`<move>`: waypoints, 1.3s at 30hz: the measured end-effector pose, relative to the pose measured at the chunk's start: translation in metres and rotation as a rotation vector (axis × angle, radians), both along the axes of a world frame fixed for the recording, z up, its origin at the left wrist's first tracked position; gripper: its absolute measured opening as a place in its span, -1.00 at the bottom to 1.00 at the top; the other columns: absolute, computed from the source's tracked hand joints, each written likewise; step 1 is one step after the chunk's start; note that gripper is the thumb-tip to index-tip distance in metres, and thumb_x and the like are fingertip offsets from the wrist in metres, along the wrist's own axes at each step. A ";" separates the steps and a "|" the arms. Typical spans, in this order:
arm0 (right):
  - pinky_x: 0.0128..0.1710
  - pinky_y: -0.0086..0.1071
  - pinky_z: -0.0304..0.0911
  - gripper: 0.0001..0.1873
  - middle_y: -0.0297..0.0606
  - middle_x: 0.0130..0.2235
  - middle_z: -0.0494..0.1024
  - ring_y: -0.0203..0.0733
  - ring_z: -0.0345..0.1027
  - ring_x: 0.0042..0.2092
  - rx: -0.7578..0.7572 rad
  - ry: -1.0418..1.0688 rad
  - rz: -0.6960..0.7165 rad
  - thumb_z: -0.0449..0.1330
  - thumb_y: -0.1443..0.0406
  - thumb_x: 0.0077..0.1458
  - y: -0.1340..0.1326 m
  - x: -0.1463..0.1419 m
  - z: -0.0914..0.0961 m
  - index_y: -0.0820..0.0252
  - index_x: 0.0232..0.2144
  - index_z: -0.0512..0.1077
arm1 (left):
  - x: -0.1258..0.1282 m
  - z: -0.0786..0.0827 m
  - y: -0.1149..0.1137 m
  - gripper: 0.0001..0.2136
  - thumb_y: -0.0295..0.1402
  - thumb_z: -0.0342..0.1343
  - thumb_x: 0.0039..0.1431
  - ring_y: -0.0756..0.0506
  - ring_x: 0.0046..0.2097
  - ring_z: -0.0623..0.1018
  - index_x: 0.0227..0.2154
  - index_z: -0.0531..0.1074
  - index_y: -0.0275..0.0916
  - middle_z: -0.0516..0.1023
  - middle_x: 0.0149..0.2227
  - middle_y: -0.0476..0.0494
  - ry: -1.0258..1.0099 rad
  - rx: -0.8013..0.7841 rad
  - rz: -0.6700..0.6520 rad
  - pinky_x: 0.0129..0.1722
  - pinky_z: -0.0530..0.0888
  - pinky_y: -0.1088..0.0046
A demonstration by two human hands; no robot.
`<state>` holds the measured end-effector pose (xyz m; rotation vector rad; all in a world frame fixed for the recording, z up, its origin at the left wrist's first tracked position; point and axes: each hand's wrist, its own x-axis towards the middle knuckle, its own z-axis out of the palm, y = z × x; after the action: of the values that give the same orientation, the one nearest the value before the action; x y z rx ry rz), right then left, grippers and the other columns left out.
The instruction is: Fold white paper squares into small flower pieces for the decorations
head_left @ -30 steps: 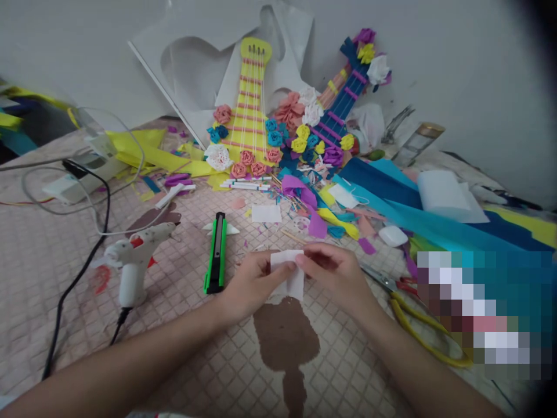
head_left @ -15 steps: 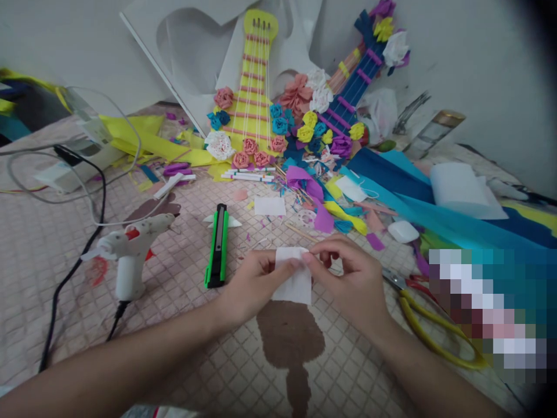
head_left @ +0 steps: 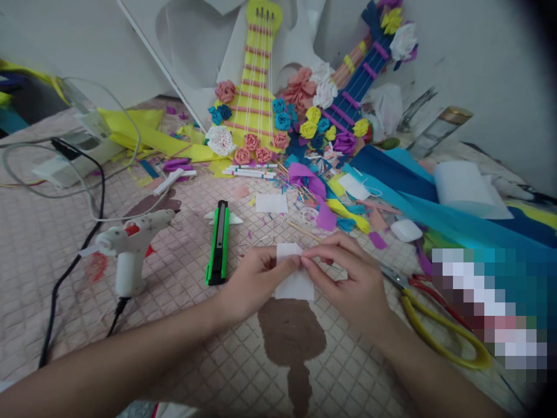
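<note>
A small white piece of paper [head_left: 296, 284] is held up between my two hands over the table. My left hand [head_left: 256, 281] pinches it from the left, thumb lying across its front. At the paper's upper right edge, the thumb and forefinger of my right hand [head_left: 348, 270] are pressed together on the corner, which looks slightly folded. Left of my hands lies a green and black box cutter [head_left: 219, 244]. Farther left stands a white hot glue gun [head_left: 130, 249] with a black cord. Scissors with yellow and red handles [head_left: 444, 331] lie beside my right forearm.
Behind are a yellow paper guitar [head_left: 255, 87] with paper flowers and a blue one [head_left: 361, 81]. Paper scraps [head_left: 313, 191], another white paper piece [head_left: 272, 203], blue crepe paper [head_left: 391, 180] and a white roll [head_left: 461, 188] cover the back. A brown stain [head_left: 291, 334] marks the tablecloth.
My right fingertips have shifted slightly and now pinch the paper's upper right corner, which appears bent over. My left hand keeps its hold. The view has moved a little.
</note>
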<state>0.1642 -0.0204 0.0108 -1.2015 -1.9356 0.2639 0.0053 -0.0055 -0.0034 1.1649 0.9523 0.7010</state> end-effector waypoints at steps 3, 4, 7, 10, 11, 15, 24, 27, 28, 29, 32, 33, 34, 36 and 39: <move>-0.32 -0.29 0.20 -0.92 -0.30 -0.46 0.36 -0.24 0.27 -0.36 0.015 -0.009 0.006 0.14 0.41 -0.01 0.000 0.000 -0.001 0.16 -0.42 0.42 | 0.000 0.001 0.000 -0.72 -0.22 0.02 0.05 0.09 -0.58 0.22 -0.55 0.38 -0.38 0.23 -0.62 0.04 -0.007 -0.006 -0.007 -0.61 0.12 0.59; -0.32 -0.29 0.20 -0.92 -0.30 -0.46 0.36 -0.24 0.27 -0.36 0.022 -0.013 0.006 0.14 0.41 -0.01 0.000 0.000 -0.001 0.17 -0.42 0.41 | 0.000 0.002 0.000 -0.72 -0.22 0.02 0.05 0.09 -0.57 0.22 -0.55 0.38 -0.38 0.23 -0.62 0.04 -0.006 -0.007 -0.008 -0.61 0.13 0.59; -0.31 -0.29 0.19 -0.93 -0.30 -0.46 0.36 -0.25 0.27 -0.36 0.029 -0.028 0.012 0.14 0.41 -0.01 0.000 -0.001 0.000 0.19 -0.43 0.41 | 0.000 0.002 0.000 -0.73 -0.23 0.02 0.05 0.09 -0.57 0.22 -0.56 0.38 -0.37 0.23 -0.62 0.04 -0.001 0.001 -0.004 -0.61 0.13 0.59; -0.31 -0.29 0.18 -0.92 -0.30 -0.46 0.36 -0.25 0.26 -0.36 0.039 -0.038 0.020 0.14 0.42 -0.01 0.000 -0.001 0.000 0.19 -0.43 0.41 | 0.001 0.001 0.001 -0.74 -0.24 0.02 0.05 0.10 -0.56 0.23 -0.55 0.38 -0.37 0.24 -0.62 0.05 -0.002 0.016 -0.004 -0.60 0.14 0.59; -0.31 -0.29 0.18 -0.92 -0.31 -0.47 0.36 -0.26 0.26 -0.36 0.045 -0.040 0.022 0.14 0.42 -0.01 0.000 -0.001 0.000 0.19 -0.43 0.41 | 0.001 0.001 0.002 -0.75 -0.25 0.02 0.05 0.10 -0.56 0.23 -0.55 0.38 -0.37 0.25 -0.62 0.04 -0.008 0.017 -0.006 -0.59 0.15 0.60; -0.31 -0.28 0.17 -0.91 -0.29 -0.47 0.36 -0.26 0.25 -0.36 0.064 -0.040 0.033 0.14 0.44 -0.02 0.000 -0.001 -0.001 0.22 -0.41 0.42 | 0.002 0.000 0.002 -0.76 -0.25 0.04 0.03 0.10 -0.55 0.26 -0.55 0.38 -0.36 0.29 -0.60 0.03 -0.052 -0.002 -0.001 -0.59 0.19 0.60; -0.33 -0.30 0.19 -0.88 -0.29 -0.44 0.36 -0.26 0.25 -0.35 -0.069 0.101 0.010 0.14 0.41 -0.03 -0.002 -0.001 0.003 0.21 -0.38 0.45 | -0.001 -0.001 0.001 -0.73 -0.21 0.04 0.04 0.10 -0.58 0.23 -0.54 0.38 -0.37 0.24 -0.62 0.04 0.001 0.016 -0.026 -0.62 0.14 0.61; -0.34 -0.34 0.21 -0.87 -0.31 -0.39 0.40 -0.28 0.25 -0.34 -0.277 0.244 0.007 0.16 0.34 -0.02 0.000 0.001 0.002 0.16 -0.34 0.45 | -0.001 0.001 0.001 -0.71 -0.21 0.01 0.07 0.10 -0.58 0.21 -0.55 0.38 -0.37 0.22 -0.63 0.04 0.059 0.072 -0.076 -0.61 0.13 0.59; -0.34 -0.35 0.21 -0.88 -0.32 -0.39 0.40 -0.28 0.26 -0.34 -0.340 0.281 0.023 0.17 0.32 -0.02 0.001 0.001 0.001 0.15 -0.35 0.45 | -0.001 0.003 0.001 -0.71 -0.21 0.00 0.08 0.10 -0.58 0.21 -0.54 0.38 -0.37 0.23 -0.62 0.04 0.065 0.090 -0.095 -0.61 0.13 0.59; -0.34 -0.36 0.21 -0.90 -0.32 -0.41 0.41 -0.29 0.26 -0.34 -0.389 0.312 0.042 0.18 0.30 -0.02 0.002 0.002 0.000 0.14 -0.38 0.46 | 0.000 0.004 0.001 -0.71 -0.22 -0.01 0.09 0.10 -0.57 0.21 -0.53 0.39 -0.37 0.23 -0.62 0.03 0.068 0.105 -0.111 -0.61 0.13 0.59; -0.37 -0.39 0.20 -0.93 -0.34 -0.45 0.41 -0.30 0.26 -0.37 -0.484 0.382 0.069 0.20 0.27 -0.04 0.004 0.003 -0.002 0.14 -0.47 0.47 | 0.000 0.006 -0.001 -0.73 -0.26 -0.01 0.10 0.11 -0.58 0.20 -0.54 0.39 -0.37 0.24 -0.63 0.04 0.060 0.121 -0.119 -0.62 0.12 0.60; -0.38 -0.40 0.20 -0.92 -0.35 -0.45 0.42 -0.30 0.27 -0.37 -0.507 0.404 0.065 0.20 0.26 -0.05 0.004 0.003 -0.003 0.13 -0.48 0.47 | 0.001 0.007 -0.001 -0.74 -0.27 0.00 0.09 0.11 -0.59 0.20 -0.55 0.38 -0.37 0.24 -0.63 0.04 0.051 0.118 -0.116 -0.63 0.12 0.61; -0.38 -0.40 0.20 -0.92 -0.34 -0.45 0.43 -0.30 0.27 -0.38 -0.532 0.427 0.060 0.21 0.25 -0.05 0.005 0.003 -0.003 0.13 -0.48 0.47 | 0.001 0.007 -0.002 -0.76 -0.28 0.01 0.09 0.11 -0.58 0.21 -0.55 0.38 -0.37 0.25 -0.63 0.05 0.040 0.112 -0.112 -0.63 0.13 0.62; -0.39 -0.40 0.21 -0.90 -0.34 -0.44 0.45 -0.30 0.29 -0.39 -0.580 0.470 0.047 0.21 0.24 -0.06 0.005 0.004 -0.004 0.14 -0.48 0.47 | 0.002 0.006 -0.001 -0.79 -0.31 0.03 0.07 0.10 -0.57 0.25 -0.53 0.39 -0.37 0.29 -0.61 0.03 0.014 0.098 -0.105 -0.61 0.18 0.62; -0.39 -0.39 0.22 -0.87 -0.33 -0.45 0.46 -0.29 0.30 -0.40 -0.612 0.516 0.022 0.22 0.21 -0.08 0.004 0.004 -0.006 0.15 -0.48 0.48 | 0.002 0.004 -0.001 -0.82 -0.32 0.05 0.05 0.09 -0.53 0.30 -0.47 0.41 -0.37 0.34 -0.57 0.00 -0.002 0.086 -0.096 -0.55 0.24 0.60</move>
<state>0.1681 -0.0159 0.0045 -1.3175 -1.4454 1.1230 0.0077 -0.0061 0.0006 1.2768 0.8658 0.6705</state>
